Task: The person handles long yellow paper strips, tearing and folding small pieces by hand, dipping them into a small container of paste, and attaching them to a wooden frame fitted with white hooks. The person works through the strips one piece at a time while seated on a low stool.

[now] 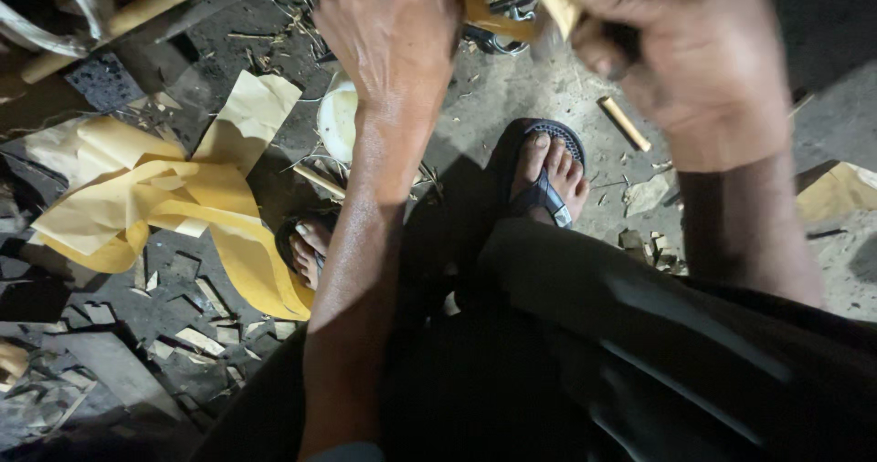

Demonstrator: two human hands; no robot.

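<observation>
Left hand [393, 37] at 12 o'clock, fingers curled down on a yellow strip [475, 0]; right hand [694, 55] at 1 o'clock, fingers clamped on the same strip's other end. Strip runs off the top edge. Yellow paper sheets [155, 197] on the floor [512, 87] at 9, sandalled foot [546, 174] centre.

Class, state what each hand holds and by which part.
Both the left hand and right hand grip a yellowish strip at the frame's top; the exact part is cut off.

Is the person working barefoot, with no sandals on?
No, a dark sandal is strapped over the foot on the grey floor, and another sandal shows beside the left forearm.
</observation>
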